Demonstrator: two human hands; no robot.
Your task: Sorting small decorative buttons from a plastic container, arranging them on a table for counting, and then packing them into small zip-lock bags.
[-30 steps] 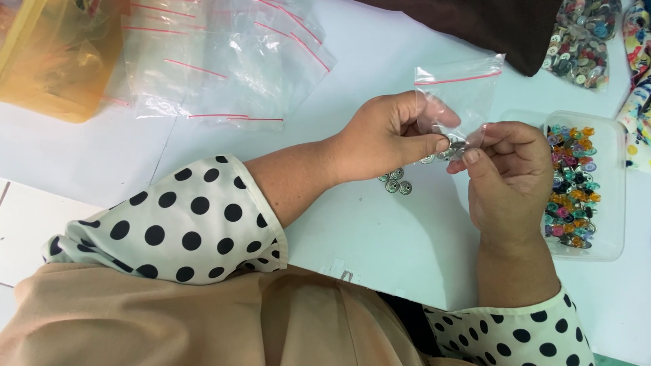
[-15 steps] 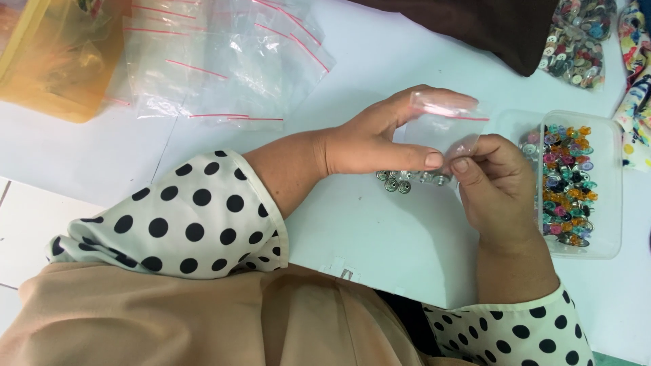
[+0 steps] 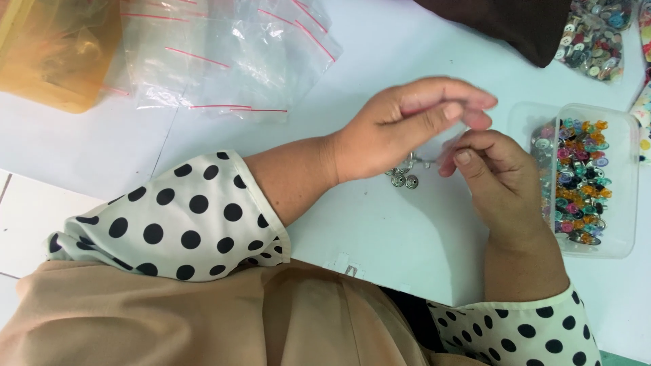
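My left hand (image 3: 407,125) reaches across from the left, its fingers pinched together over a small clear zip bag (image 3: 453,146) that shows only as a blur. My right hand (image 3: 498,183) meets it from the right, thumb and fingers closed on the same bag. Just below the fingertips, a few silver metal snap buttons (image 3: 403,177) lie in a small cluster on the white table (image 3: 380,230). Both sleeves are cream with black dots.
A clear plastic box (image 3: 634,203) full of coloured buttons stands right of my right hand. A heap of empty zip bags (image 3: 230,54) lies at the back left beside a yellow bag (image 3: 54,47). Dark brown cloth (image 3: 515,24) and a bag of mixed buttons (image 3: 597,34) lie at the back right.
The small bag was held up with its red strip showing; now both hands have dropped closer to the table and the bag is mostly hidden between the fingers.
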